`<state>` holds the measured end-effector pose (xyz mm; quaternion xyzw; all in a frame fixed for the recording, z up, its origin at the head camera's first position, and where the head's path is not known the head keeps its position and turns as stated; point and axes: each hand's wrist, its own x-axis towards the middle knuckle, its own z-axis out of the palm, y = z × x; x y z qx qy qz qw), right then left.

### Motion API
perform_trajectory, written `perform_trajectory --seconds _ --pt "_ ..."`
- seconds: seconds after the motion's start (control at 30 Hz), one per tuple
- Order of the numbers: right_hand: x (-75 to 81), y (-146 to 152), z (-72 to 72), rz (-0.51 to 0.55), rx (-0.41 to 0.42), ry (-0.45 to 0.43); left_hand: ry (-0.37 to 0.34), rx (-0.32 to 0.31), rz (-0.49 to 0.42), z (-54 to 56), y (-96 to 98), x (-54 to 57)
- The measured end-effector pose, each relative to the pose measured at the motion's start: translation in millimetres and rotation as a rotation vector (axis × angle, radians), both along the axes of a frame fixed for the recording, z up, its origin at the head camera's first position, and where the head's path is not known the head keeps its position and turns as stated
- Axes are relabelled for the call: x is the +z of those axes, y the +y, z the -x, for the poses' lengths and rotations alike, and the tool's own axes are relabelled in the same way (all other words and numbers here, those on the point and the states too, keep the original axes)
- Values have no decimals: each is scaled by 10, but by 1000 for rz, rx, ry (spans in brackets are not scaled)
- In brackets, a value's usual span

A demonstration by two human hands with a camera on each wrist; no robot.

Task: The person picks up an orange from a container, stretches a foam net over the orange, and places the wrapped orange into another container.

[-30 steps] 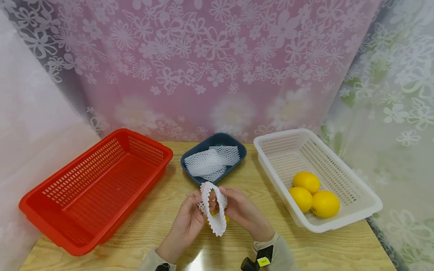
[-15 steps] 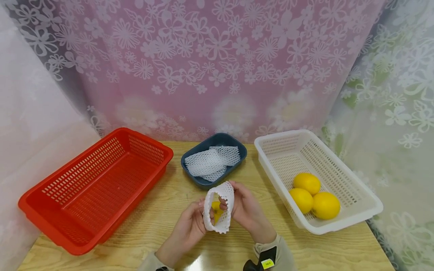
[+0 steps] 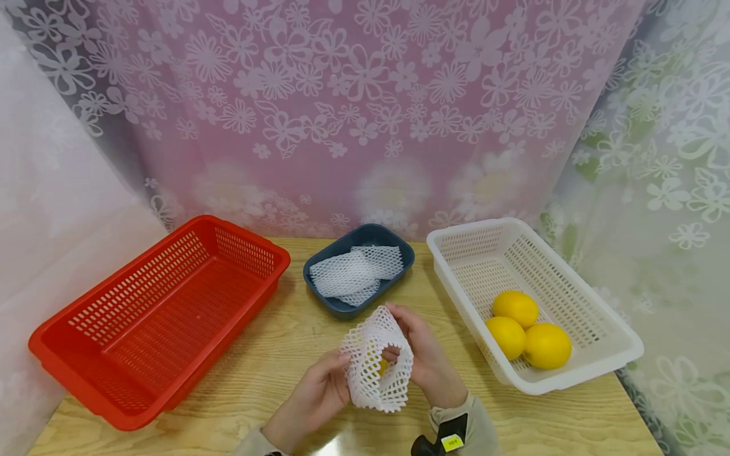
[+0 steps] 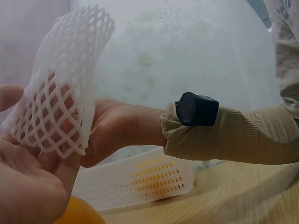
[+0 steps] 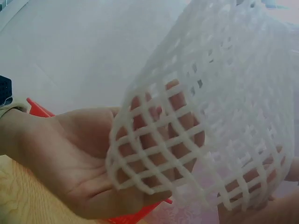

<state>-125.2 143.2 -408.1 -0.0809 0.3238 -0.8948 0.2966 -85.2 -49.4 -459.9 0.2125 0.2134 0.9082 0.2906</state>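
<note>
swivelled round since earlier, the net sleeve (image 3: 362,375) now opens rightward, fingers of left hand (image 3: 319,387) and right hand (image 3: 426,358) gripping it; yellow fruit (image 4: 81,212) below seems still unwrapped

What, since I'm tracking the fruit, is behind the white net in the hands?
In the head view, part of a yellow fruit shows behind the white net; the rest, and whatever supports it, is covered.

Yellow label (image 3: 452,443) on the black right-wrist strap (image 3: 457,425) — dark marks, too small, unreadable.
</note>
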Motion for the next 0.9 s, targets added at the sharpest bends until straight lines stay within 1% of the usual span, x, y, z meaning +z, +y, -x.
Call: perform_trajectory --seconds 0.07,0.2,0.3,0.37,0.47,0.57,0.63,0.7,0.83,0.9 --pt "-19 16 -8 6 45 16 6 7 -34 6 -7 16" --pt "-61 46 -40 11 170 77 -40 18 -100 51 -50 43" --pt "-96 70 -91 -12 245 80 -65 33 -114 99 -96 46" --pt "-125 78 -130 -19 259 67 -72 41 -96 125 -126 42" --pt "-177 71 -169 -20 213 54 -84 58 -47 156 -163 29" --pt "-213 62 -174 -44 97 -5 -114 82 35 179 -183 9" --pt "-235 57 -155 -83 19 -66 -154 104 99 196 -186 -14" --pt "-257 54 -127 -131 -55 -127 -204 138 172 216 -183 -46" --pt "-334 50 -64 -182 -132 -213 -313 204 285 262 -171 -145" --pt "-383 52 -41 -195 -165 -249 -346 222 319 287 -164 -213"
